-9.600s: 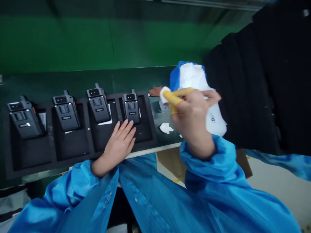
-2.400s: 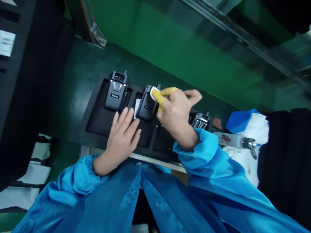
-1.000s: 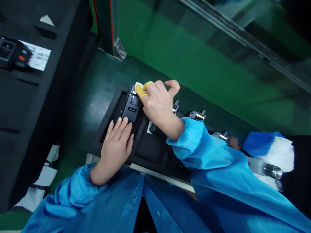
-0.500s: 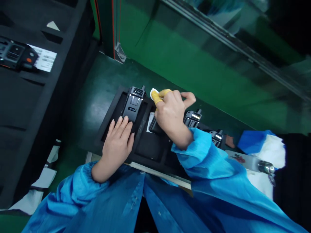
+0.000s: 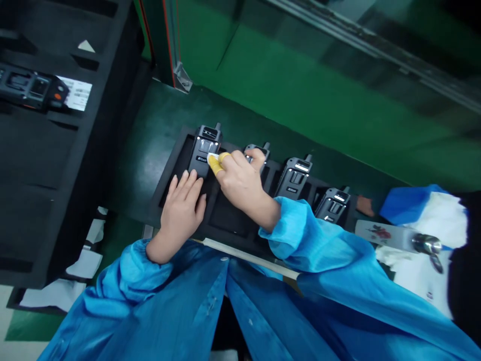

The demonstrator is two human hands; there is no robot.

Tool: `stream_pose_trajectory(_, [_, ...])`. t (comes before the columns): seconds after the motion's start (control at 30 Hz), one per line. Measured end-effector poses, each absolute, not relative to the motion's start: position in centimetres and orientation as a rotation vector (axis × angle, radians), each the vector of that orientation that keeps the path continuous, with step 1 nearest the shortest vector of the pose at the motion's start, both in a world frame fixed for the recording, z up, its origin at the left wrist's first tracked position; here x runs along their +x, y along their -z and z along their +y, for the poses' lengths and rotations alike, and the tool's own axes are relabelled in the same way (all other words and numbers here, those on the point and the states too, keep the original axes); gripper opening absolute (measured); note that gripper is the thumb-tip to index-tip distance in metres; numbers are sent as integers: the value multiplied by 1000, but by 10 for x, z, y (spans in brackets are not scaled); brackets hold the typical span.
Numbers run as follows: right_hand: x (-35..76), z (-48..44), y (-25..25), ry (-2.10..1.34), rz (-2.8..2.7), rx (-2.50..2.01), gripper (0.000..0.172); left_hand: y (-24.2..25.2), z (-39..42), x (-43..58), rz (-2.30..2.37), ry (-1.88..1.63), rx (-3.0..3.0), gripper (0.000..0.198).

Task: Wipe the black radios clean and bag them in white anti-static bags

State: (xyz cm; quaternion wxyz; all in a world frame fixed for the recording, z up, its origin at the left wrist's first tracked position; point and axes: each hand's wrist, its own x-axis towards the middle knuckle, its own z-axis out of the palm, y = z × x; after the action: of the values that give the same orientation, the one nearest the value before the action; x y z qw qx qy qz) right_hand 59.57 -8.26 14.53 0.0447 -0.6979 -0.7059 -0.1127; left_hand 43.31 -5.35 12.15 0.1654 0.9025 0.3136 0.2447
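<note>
A black two-way radio (image 5: 201,150) lies face down at the left end of a black foam tray (image 5: 229,215). The flat fingers of my left hand (image 5: 182,205) rest on its lower end, stretched out. My right hand (image 5: 240,178), with yellow finger cots (image 5: 216,164) on two fingers, pinches a small white wipe (image 5: 211,157) against the radio beside its label. Partly behind that hand is a second radio (image 5: 259,150). Two more radios, a third (image 5: 293,178) and a fourth (image 5: 332,205), sit further right in the tray.
Another foam tray (image 5: 33,160) at the left holds a radio (image 5: 33,87) and a printed paper (image 5: 77,94). To the right stand a bottle (image 5: 394,235) with a metal top and a blue-and-white packet (image 5: 424,215). A green panel (image 5: 281,95) rises behind.
My right hand has moved left with the wipe, from over the second radio onto the leftmost one. My left hand stays on that radio. The view has shifted slightly.
</note>
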Motion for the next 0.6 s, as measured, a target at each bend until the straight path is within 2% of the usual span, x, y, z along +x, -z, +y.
stream_pose_trajectory(0.2, [635, -151, -169, 362, -1635, -2492, 35, -118, -49, 432, 897, -709, 2546, 35])
stream_pose_trajectory(0.43, [693, -302, -208, 566, -831, -2875, 37, -127, -45, 432, 912, -700, 2461, 48])
stream_pose_trajectory(0.5, [693, -340, -209, 517, -686, -2978, 38, -137, -46, 438, 1001, -623, 2431, 55])
stream_pose_trajectory(0.6, [685, -378, -197, 252, -544, -3123, 35, -155, -51, 451, 1114, -473, 2413, 67])
